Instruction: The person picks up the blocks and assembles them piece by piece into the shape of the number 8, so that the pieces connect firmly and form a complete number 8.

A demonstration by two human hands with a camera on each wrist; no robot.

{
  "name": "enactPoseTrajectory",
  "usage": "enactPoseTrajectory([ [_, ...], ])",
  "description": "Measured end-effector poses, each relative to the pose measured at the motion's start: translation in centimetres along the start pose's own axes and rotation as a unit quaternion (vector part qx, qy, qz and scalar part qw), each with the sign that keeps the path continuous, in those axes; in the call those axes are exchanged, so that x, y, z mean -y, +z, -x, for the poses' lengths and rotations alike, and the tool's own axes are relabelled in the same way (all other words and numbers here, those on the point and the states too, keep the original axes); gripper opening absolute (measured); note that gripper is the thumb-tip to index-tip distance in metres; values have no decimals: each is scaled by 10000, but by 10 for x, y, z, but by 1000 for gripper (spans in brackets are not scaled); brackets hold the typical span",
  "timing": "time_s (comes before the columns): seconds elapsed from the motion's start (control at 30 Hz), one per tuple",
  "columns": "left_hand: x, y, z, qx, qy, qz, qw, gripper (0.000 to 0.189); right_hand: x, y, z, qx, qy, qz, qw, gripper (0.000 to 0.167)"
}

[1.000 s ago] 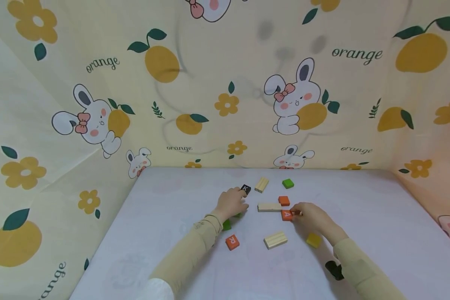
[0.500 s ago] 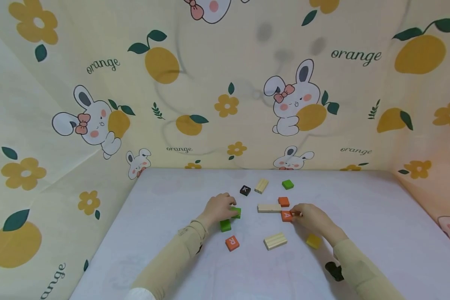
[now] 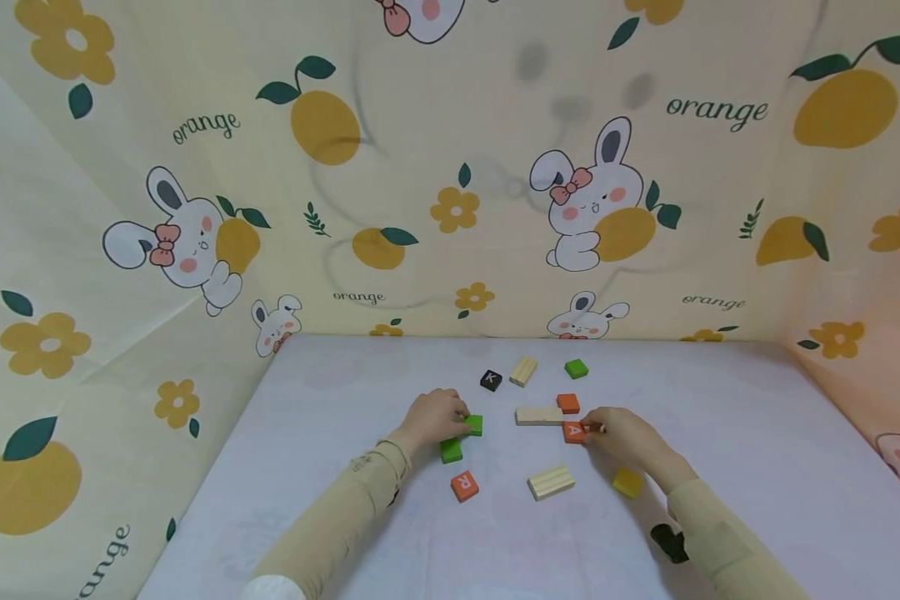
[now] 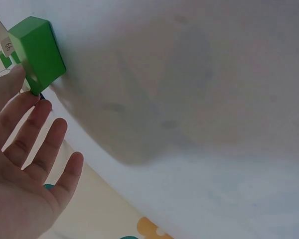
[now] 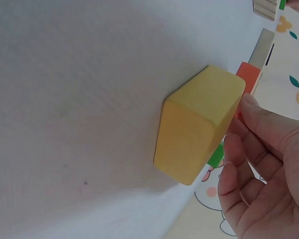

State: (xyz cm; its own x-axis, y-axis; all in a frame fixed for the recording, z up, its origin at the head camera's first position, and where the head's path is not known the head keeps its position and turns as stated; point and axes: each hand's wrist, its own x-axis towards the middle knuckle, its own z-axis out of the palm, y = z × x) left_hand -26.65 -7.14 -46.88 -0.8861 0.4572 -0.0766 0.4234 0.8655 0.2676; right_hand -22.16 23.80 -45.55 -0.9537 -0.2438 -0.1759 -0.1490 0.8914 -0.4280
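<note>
My left hand pinches a green block at its left end between thumb and forefinger, the other fingers spread loosely. A second green block lies just nearer; in the left wrist view this green block partly hides the pinched one. My right hand pinches the orange block marked A at its right side. That orange block shows beyond the thumb in the right wrist view. It lies against a long wooden block, with another orange block just behind.
A yellow block lies below my right wrist. Around the hands are an orange R block, a wooden block, a black K block, another wooden block and a green block. A patterned cloth wall rises behind the table.
My left hand has drawn back from beside the black K block, toward me and leftward, and now pinches the green block. My right hand stays at the orange A block.
</note>
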Motion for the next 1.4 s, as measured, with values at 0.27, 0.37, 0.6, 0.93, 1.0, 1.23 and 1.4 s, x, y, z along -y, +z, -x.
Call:
enactPoseTrajectory([
  [0.27,-4,0,-6,48,-43,-54,10000,23,-2,-1,0,1,87,26,10000,24],
  [0.37,-7,0,-8,98,-75,-75,9999,22,-4,-1,0,-5,82,51,10000,24],
  [0.6,-16,0,-18,67,-93,-221,9997,22,-4,-2,0,11,151,-29,9999,24],
  [0.93,-30,1,-35,-90,41,-360,9993,20,-5,-2,2,-61,71,-47,9999,24],
  [1.0,-32,2,-38,-115,65,-377,9992,20,-5,-1,3,-51,109,-73,9999,24],
  [1.23,-38,3,-45,-141,-19,-391,9991,20,-4,2,1,35,215,-109,9997,25],
  [1.4,-40,5,-51,-175,-31,-404,9990,19,-2,2,1,-4,220,-114,9997,24],
])
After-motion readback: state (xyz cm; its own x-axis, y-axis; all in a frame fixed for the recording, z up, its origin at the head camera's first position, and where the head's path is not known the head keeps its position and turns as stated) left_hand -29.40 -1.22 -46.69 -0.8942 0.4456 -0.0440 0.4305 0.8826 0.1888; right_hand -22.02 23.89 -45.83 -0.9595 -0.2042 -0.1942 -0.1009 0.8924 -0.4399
